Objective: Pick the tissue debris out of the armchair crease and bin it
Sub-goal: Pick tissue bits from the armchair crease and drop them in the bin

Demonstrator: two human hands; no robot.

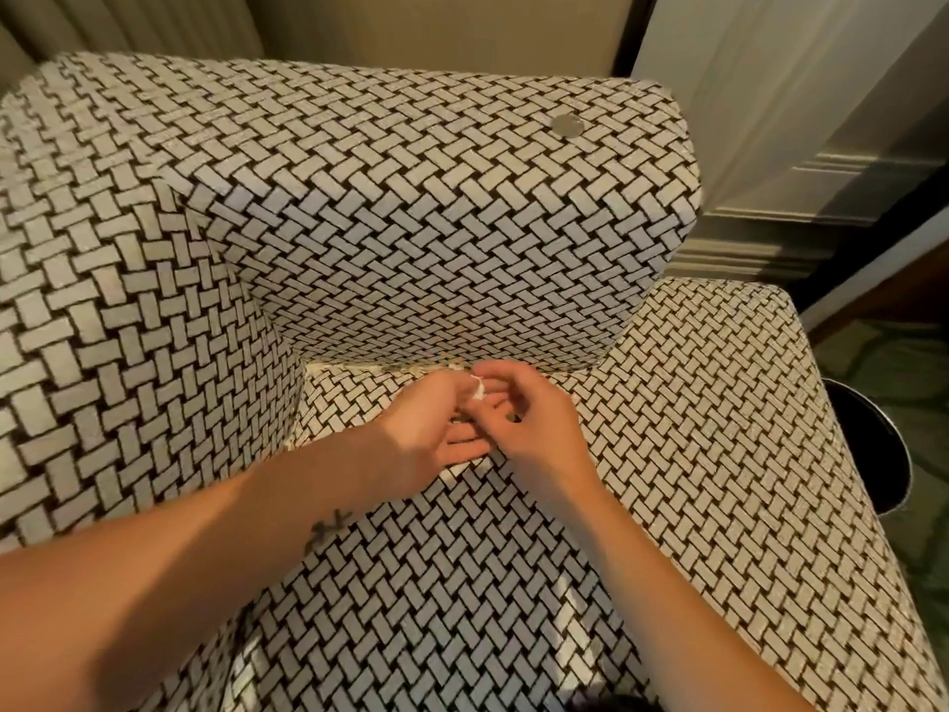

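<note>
Over seat cushion (462,583), pinching tissue scrap (478,390) with right hand (534,423), left hand (426,429) slack, cupped alongside. Could flutter back into crease (359,367): flimsy scrap, fingertip hold, bin (873,444) well apart.

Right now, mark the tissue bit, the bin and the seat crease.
tissue bit (478,392): head view, middle of the white scrap.
bin (873,454): head view, its dark curved wall.
seat crease (354,365): head view, left stretch of the pale seam.

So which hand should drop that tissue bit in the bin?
Right hand, probably. It seems to pinch the tissue bit, and the bin stands beyond the right armrest, on that side. The left hand would have to cross over.
</note>
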